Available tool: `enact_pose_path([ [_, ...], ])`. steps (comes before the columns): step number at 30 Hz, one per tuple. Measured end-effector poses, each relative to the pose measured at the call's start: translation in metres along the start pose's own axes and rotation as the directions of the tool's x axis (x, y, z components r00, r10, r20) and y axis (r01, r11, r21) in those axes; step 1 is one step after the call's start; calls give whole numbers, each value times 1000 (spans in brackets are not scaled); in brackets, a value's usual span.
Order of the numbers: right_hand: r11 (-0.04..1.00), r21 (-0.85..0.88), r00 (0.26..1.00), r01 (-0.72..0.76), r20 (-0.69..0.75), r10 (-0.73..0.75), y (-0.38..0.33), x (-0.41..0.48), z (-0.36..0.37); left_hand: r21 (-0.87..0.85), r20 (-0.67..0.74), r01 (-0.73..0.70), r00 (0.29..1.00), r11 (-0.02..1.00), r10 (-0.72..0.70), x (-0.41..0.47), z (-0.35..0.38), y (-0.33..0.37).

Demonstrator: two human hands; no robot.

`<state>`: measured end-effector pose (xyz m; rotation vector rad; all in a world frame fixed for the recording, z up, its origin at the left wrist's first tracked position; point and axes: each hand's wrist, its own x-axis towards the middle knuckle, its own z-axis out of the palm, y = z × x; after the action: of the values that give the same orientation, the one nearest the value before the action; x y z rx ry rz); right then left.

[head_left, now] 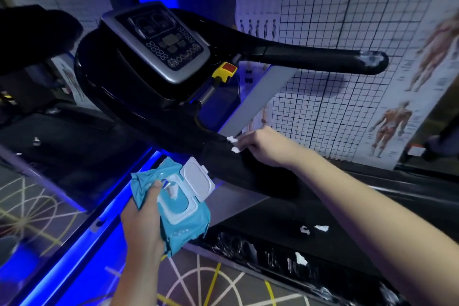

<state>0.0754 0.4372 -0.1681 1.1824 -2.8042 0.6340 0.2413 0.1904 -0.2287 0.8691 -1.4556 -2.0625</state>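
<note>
On the near handrail [223, 159] of a black treadmill, the right hand [260, 149] curls its fingers round a white wipe [234, 144] and presses it to the black bar; only small bits of the wipe show between the fingers. Below and to the left, the left hand [141, 216] grips a blue pack of wipes [181, 216] from underneath, thumb on its top face. The pack's white flip lid [198, 179] stands open, and a tuft of the next sheet pokes out of the opening.

Up the rail sits the grey console [159, 40] with its dark screens and rows of buttons, and just beside it a yellow safety switch [224, 71] with a red cap. The far handrail [310, 56] reaches right, its tip scuffed white. White scraps [313, 228] lie on the black deck under the right forearm. Behind hang a grid chart [335, 20] and anatomy posters [397, 119]. A blue light strip [74, 256] runs along the patterned floor [211, 285].
</note>
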Motion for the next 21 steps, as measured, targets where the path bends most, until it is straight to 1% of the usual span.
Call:
enact_pose_path([
  [2,1000,-15,1000,-8,-12,8,7,-9,-4,32,14,-14,1000,999,14,-4,3,-3],
  [6,997,-70,999,-45,8,45,24,-44,-15,78,33,-17,999,997,14,-12,10,-11],
  [8,995,-65,997,-72,8,73,33,-59,-21,66,33,0,999,998,-2,-20,12,-16],
  [12,981,-75,983,-179,31,182,41,-67,-33,3,19,39,999,999,-39,-29,24,-20],
  [13,975,-55,976,-216,3,216,41,-64,-34,-18,14,56,998,998,-56,-29,29,-19],
  [16,938,124,924,-323,-171,341,39,-55,-33,-84,3,86,996,993,-86,-27,44,-13],
  [17,939,145,917,-313,-209,338,36,-52,-29,-95,0,86,996,992,-86,-27,49,-11],
  [18,953,137,932,-271,-211,295,29,-50,-23,-105,-2,83,996,991,-84,-28,53,-10],
  [20,984,95,977,-152,-135,164,19,-50,-9,-128,-10,83,996,988,-85,-30,59,-9],
  [21,991,69,988,-111,-96,118,14,-53,-4,-135,-18,88,996,987,-91,-30,60,-10],
])
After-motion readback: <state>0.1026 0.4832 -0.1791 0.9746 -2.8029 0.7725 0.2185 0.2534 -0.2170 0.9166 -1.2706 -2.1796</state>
